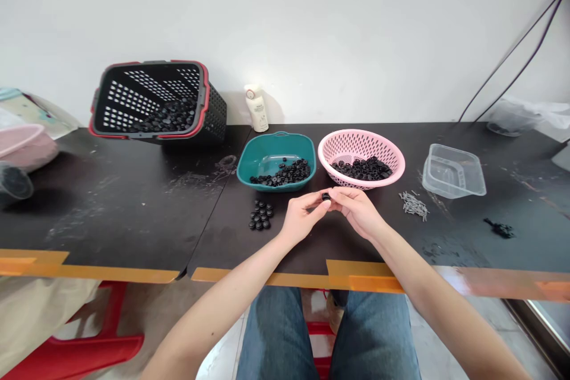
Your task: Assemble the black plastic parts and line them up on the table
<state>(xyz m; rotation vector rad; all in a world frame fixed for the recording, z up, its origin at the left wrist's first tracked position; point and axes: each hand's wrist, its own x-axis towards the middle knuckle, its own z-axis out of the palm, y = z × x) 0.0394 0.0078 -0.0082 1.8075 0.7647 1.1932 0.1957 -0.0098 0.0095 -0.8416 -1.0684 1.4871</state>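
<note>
My left hand (303,215) and my right hand (356,211) meet above the dark table top, pinching a small black plastic part (326,196) between their fingertips. Most of the part is hidden by my fingers. Just left of my left hand lies a small group of black round parts (260,215), set out in rows. Behind my hands stand a teal plastic tray (276,145) holding a heap of similar black parts and a pink perforated colander (361,145) holding more.
A black-and-red perforated basket (155,101) lies tipped on its side at the back left, with black parts inside. Further right are a clear plastic container (453,171), a pile of grey pins (414,205), a small black cluster (499,228) and a white bottle (257,108) by the wall.
</note>
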